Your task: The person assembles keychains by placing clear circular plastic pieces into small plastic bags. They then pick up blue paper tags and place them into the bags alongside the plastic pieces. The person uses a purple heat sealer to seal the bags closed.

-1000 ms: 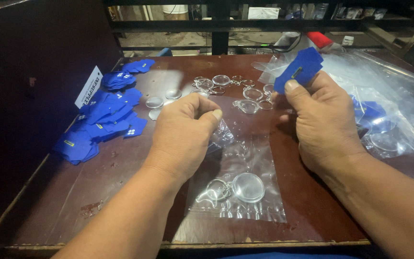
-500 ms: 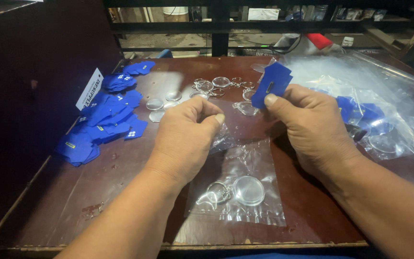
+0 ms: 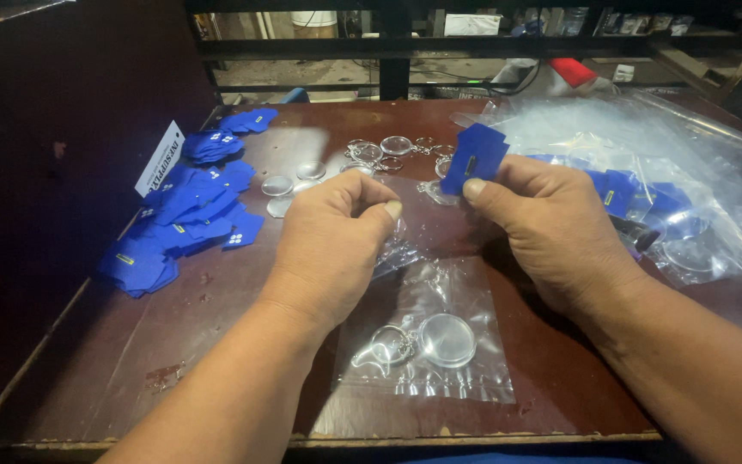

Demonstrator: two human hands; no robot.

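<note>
Two hands — right hand (image 3: pixel 551 228) pinches blue card (image 3: pixel 472 159); left hand (image 3: pixel 332 236) pinches clear bag (image 3: pixel 427 331).

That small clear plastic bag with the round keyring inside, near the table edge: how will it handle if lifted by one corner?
The small clear plastic bag looks thin and wrinkled, so probably floppy. The round clear keyring inside would likely slide to the lowest corner. The glossy film may slip between fingers; the left hand pinches its top.
</note>
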